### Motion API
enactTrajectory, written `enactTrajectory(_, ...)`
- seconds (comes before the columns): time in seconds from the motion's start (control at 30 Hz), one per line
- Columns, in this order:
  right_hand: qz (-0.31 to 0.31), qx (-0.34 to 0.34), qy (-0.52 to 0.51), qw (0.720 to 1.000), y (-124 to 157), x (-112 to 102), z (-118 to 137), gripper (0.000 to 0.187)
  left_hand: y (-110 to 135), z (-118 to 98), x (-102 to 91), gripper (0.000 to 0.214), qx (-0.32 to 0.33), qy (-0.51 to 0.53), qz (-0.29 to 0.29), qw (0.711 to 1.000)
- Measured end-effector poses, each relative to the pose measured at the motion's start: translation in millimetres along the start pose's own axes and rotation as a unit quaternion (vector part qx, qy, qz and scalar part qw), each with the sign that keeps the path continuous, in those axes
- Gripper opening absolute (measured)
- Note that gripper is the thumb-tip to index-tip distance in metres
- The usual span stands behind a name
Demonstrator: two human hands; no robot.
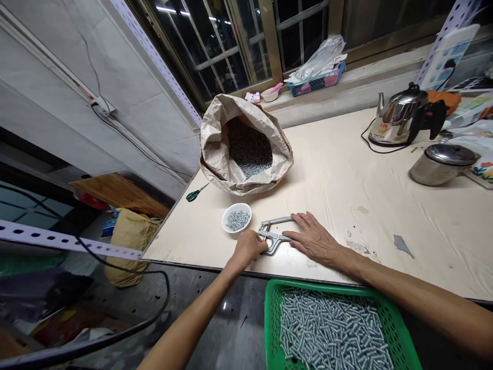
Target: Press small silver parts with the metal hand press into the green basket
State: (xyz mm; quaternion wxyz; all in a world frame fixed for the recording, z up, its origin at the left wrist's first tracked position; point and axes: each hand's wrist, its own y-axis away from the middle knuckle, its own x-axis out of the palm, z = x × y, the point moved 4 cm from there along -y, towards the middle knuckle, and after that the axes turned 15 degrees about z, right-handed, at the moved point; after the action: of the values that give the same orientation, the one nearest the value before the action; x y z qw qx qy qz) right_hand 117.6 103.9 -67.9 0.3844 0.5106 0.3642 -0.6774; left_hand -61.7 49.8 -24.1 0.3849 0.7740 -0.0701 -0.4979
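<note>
A grey metal hand tool with two spread handles and a coil spring lies near the table's front edge, a bit of red at its head. My left hand is closed in a pinch at that head; whatever is between the fingertips is hidden. From the other side, my right hand holds the handle ends, its fingers over the upper handle and the thumb by the lower one. Just beyond my left hand, a white bowl contains small silver screws.
An open paper-lined sack of small metal parts stands behind the bowl, with green-handled scissors to its left. Below the table edge is a green basket full of screws. A kettle and a lidded pot stand at the right.
</note>
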Motion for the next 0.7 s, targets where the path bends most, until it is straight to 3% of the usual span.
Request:
enactTrajectory(0.07,0.003,0.000,-0.006,1.000,0.3,1.5,-1.7,0.031,0.4,-3.2,0.1,0.016,0.026,-0.055,-0.069,0.996)
enactTrajectory(0.1,0.003,0.002,-0.009,1.000,0.5,2.2,-2.9,0.031,-1.3,-1.7,1.3,0.015,0.028,-0.042,-0.058,0.997)
enactTrajectory(0.17,0.001,0.004,-0.018,1.000,0.8,3.5,-5.5,0.031,-7.7,7.7,5.4,0.018,0.015,0.075,0.044,0.996)
enactTrajectory(0.23,0.001,0.000,-0.026,1.000,0.5,4.6,-7.3,0.030,-12.4,17.0,8.3,0.022,0.008,0.219,0.144,0.965)
enactTrajectory(0.3,0.004,-0.004,-0.032,0.999,0.1,5.0,-7.9,0.030,-13.5,21.1,8.7,0.022,0.012,0.268,0.169,0.948)
enactTrajectory(0.37,0.008,-0.005,-0.035,0.999,-0.2,4.8,-8.1,0.030,-10.1,17.3,9.5,0.022,0.025,0.185,0.125,0.974)
enactTrajectory(0.43,0.011,-0.006,-0.035,0.999,-0.4,4.8,-8.2,0.030,-1.0,5.3,10.6,0.019,0.049,0.024,0.023,0.998)
enactTrajectory(0.5,0.017,-0.010,-0.035,0.999,-0.5,6.2,-8.7,0.030,10.8,-8.3,12.6,0.018,0.071,-0.106,-0.076,0.989)
enactTrajectory(0.53,0.019,-0.013,-0.036,0.999,-0.5,7.3,-9.2,0.030,14.7,-12.0,13.8,0.018,0.072,-0.132,-0.094,0.984)
enactTrajectory(0.57,0.018,-0.016,-0.038,0.999,-0.5,8.5,-9.8,0.030,16.0,-12.4,15.3,0.017,0.068,-0.126,-0.077,0.987)
enactTrajectory(0.63,0.012,-0.023,-0.038,0.999,-0.3,11.0,-11.2,0.029,11.5,-4.2,18.7,0.015,0.046,-0.021,0.035,0.998)
enactTrajectory(0.7,0.009,-0.032,-0.035,0.999,-0.3,13.5,-12.0,0.030,3.9,9.5,20.6,0.018,0.010,0.146,0.158,0.977)
